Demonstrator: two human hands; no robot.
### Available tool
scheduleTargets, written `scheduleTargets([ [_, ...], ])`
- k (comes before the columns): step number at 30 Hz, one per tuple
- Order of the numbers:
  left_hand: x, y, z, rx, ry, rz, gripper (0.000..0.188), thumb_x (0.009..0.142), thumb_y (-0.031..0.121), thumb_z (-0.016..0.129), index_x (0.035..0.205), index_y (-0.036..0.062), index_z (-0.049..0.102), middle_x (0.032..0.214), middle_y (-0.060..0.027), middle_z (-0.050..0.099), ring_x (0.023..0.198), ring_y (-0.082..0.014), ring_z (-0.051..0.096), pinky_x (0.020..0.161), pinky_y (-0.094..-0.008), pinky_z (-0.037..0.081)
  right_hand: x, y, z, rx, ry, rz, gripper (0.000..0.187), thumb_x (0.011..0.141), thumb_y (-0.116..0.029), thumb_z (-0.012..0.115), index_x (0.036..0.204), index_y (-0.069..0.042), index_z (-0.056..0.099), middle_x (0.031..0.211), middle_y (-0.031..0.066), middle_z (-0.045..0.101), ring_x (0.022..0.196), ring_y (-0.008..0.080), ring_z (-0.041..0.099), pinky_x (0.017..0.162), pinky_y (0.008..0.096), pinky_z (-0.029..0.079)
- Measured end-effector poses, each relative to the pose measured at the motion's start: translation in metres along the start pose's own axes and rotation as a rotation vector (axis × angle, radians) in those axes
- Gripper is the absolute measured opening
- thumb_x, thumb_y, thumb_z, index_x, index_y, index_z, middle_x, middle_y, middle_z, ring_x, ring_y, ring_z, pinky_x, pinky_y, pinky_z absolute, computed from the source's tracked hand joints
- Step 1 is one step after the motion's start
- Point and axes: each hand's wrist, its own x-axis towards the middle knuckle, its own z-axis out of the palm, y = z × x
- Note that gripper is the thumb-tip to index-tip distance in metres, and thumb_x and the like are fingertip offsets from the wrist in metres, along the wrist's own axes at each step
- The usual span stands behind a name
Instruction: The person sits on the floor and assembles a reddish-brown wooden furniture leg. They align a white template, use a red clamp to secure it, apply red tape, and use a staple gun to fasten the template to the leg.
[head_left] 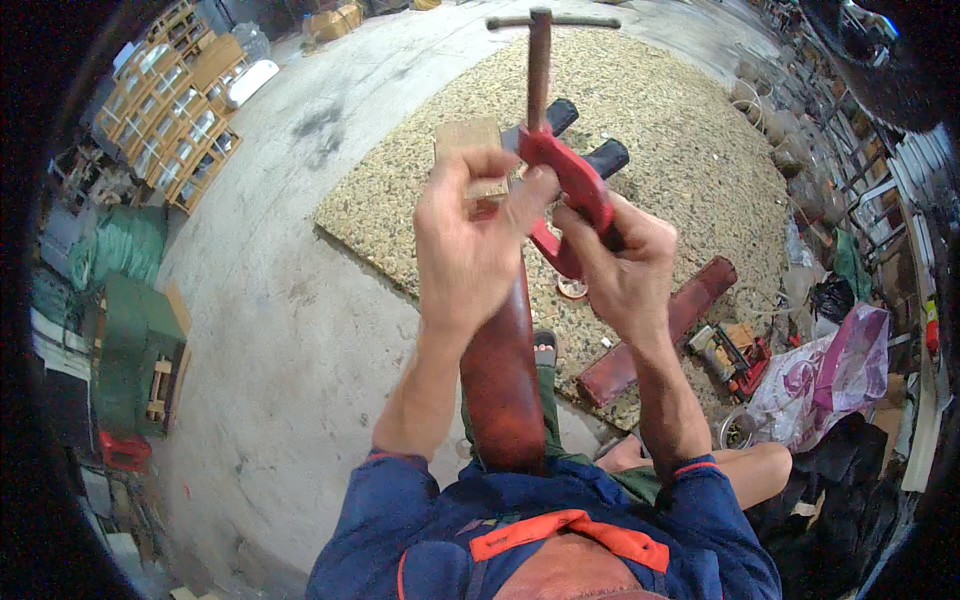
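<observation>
My right hand (628, 262) grips the bowed frame of a red G-clamp (578, 172). The clamp's rusty screw (539, 75) points away from me, with a sliding bar handle (580, 20) across its far end. My left hand (470, 235) is closed at the clamp's left side, fingers bent and slightly blurred; what they pinch is hidden. Just beyond those fingers shows a pale wooden block (467, 138). A long reddish-brown piece, leather-like and shiny (503, 390), runs from my lap up under my hands, where its far end is covered.
A speckled slab (400, 200) lies before me, bearing two dark-ended rolls (606, 158) and another reddish-brown length (660, 330). Small tools (735, 355) and a pink-and-white bag (820, 375) sit at right. Wooden crates (175, 110) and a green box (135, 340) stand left.
</observation>
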Motion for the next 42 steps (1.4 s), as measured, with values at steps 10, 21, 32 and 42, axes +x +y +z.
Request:
scheduleTargets([
  [10,-0.021,0.013,-0.063,-0.2,0.334,0.051,0.021,0.103,0.011,0.064,0.118,-0.0036,0.07,0.099,-0.0084,0.074,0.087,-0.0124,0.07,0.077,-0.0255,0.056,0.023,-0.059,0.07,0.007,-0.288,-0.554,0.033,0.083,-0.005,0.079,0.113,0.003,0.069,0.098,0.0206,0.07,0.078,0.0351,0.071,0.064,0.0392,0.056],
  [21,0.006,-0.022,-0.127,0.111,0.256,0.304,0.012,0.102,0.005,0.07,0.109,-0.0046,0.073,0.088,-0.0066,0.071,0.072,-0.009,0.062,0.065,-0.023,0.051,0.16,-0.159,0.042,-0.687,-0.482,-0.414,0.051,0.09,-0.038,0.08,0.084,0.012,0.07,0.078,0.0267,0.071,0.075,0.0348,0.074,0.067,0.0434,0.06],
  [32,0.058,-0.079,-0.139,0.099,0.14,0.166,0.018,0.105,0.01,0.067,0.118,0.0,0.075,0.094,-0.0045,0.075,0.076,-0.008,0.065,0.068,-0.0231,0.052,0.177,-0.075,0.095,-0.683,-0.528,-0.791,0.015,0.078,-0.002,0.073,0.089,-0.008,0.081,0.088,0.0177,0.077,0.086,0.036,0.076,0.072,0.0465,0.059],
  [42,0.059,-0.139,-0.141,-0.064,0.215,0.1,0.02,0.103,0.016,0.071,0.117,0.002,0.075,0.096,-0.0031,0.074,0.082,-0.0076,0.065,0.072,-0.0248,0.052,0.179,-0.047,0.104,-0.47,-0.64,-0.471,0.034,0.084,-0.033,0.085,0.101,-0.004,0.081,0.092,0.0145,0.079,0.088,0.0248,0.077,0.082,0.039,0.061],
])
